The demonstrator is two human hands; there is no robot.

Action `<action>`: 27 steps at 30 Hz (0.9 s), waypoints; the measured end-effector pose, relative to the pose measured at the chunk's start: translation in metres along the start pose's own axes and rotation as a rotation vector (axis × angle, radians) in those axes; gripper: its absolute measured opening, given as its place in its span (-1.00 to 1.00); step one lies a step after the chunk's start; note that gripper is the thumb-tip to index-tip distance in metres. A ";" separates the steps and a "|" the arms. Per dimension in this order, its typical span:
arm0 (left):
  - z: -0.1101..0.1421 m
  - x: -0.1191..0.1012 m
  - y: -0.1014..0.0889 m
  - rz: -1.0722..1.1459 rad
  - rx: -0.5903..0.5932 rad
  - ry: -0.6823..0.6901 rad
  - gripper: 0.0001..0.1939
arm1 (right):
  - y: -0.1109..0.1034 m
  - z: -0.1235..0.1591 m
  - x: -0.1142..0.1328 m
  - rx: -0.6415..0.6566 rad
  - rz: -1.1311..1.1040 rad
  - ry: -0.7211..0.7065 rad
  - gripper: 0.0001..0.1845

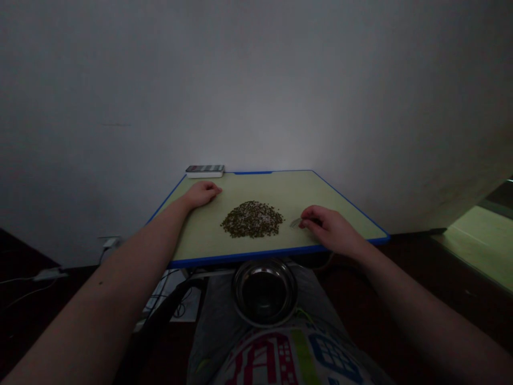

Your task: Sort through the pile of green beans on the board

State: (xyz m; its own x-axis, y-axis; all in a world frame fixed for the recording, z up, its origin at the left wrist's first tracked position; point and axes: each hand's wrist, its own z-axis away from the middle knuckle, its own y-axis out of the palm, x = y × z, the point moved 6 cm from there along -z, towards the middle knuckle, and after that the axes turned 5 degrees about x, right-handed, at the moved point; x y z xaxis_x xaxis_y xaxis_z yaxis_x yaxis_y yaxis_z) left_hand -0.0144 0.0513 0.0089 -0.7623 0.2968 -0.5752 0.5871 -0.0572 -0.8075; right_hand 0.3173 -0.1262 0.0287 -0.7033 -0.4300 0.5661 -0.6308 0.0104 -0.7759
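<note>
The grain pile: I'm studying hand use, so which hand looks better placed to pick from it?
Probably the right hand: it holds a thin tool pointing toward the grain pile. The left hand is farther back at the table, with no tool visible.

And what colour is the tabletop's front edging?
Blue: the front edging stands out against the pale yellow-green tabletop, best seen in the head view.

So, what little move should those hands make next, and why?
Probably shift the right hand slightly toward the pile of small greenish grains, bringing the small pale tool to its edge. The hand pinches that tool, its free end points toward the pile, and a short gap separates them.
</note>
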 end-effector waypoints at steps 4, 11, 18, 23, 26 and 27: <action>-0.001 0.002 0.001 0.028 -0.005 -0.001 -0.62 | 0.008 -0.014 -0.002 0.085 0.109 -0.017 -0.86; -0.003 0.003 0.002 0.005 0.001 -0.003 -0.60 | 0.008 -0.017 0.003 0.118 0.174 -0.008 -0.90; -0.001 0.000 0.000 0.007 -0.008 -0.015 -0.63 | 0.018 0.003 0.029 0.068 0.184 -0.003 -0.79; 0.000 0.000 0.001 -0.007 -0.001 -0.025 -0.63 | 0.027 -0.001 0.032 0.061 0.246 -0.013 -0.78; 0.000 0.000 0.000 -0.018 -0.006 -0.012 -0.63 | 0.023 -0.004 0.025 0.037 0.268 0.014 -0.78; 0.000 0.000 0.000 -0.018 -0.007 -0.008 -0.63 | 0.021 -0.005 0.022 0.030 0.277 0.025 -0.78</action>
State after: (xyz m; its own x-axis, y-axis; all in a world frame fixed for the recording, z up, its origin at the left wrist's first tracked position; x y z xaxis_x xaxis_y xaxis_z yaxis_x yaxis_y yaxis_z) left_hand -0.0141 0.0517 0.0086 -0.7747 0.2899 -0.5620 0.5754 -0.0454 -0.8166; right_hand 0.2869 -0.1306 0.0259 -0.8557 -0.3920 0.3377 -0.4036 0.0974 -0.9097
